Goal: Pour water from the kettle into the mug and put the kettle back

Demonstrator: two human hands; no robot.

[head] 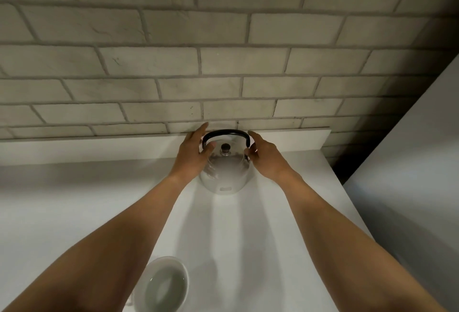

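Both hands, left hand (192,151) and right hand (264,155), were spread beside the kettle (224,171), gripping nothing; it stood upright on the counter (273,212) near the wall; the mug (164,285), nearer, seemed to hold water; pouring looked done, kettle returned

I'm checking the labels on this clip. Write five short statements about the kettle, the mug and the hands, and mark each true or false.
1. The kettle stands on the white counter close to the brick wall. True.
2. The kettle is tilted over the mug. False: it stands upright, and the mug sits apart, nearer the person.
3. The left hand and right hand flank the kettle on either side. True.
4. The kettle's handle is red. False: it is black.
5. The mug lies on its side. False: it stands upright, mouth open upward.
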